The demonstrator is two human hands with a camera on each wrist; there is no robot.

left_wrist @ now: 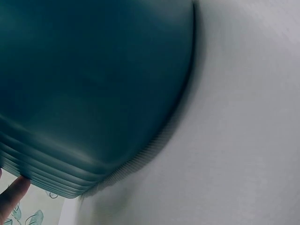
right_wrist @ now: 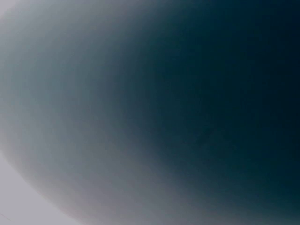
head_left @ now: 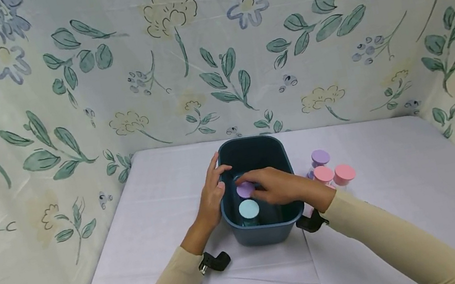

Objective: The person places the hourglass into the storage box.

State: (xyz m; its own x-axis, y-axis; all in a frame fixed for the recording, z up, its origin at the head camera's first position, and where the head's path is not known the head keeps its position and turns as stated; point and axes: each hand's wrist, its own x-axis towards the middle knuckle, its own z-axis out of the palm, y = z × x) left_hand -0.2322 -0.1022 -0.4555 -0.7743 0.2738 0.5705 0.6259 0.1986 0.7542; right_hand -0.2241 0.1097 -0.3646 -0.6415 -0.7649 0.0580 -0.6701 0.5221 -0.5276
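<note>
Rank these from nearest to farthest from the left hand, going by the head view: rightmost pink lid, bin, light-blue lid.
1. Bin: the left hand touches it at its left rim.
2. Light-blue lid: inside the bin, toward its front left.
3. Rightmost pink lid: outside the bin, off to the right.

Soft, even light fills the head view; the right wrist view is dim and heavily blurred.
</note>
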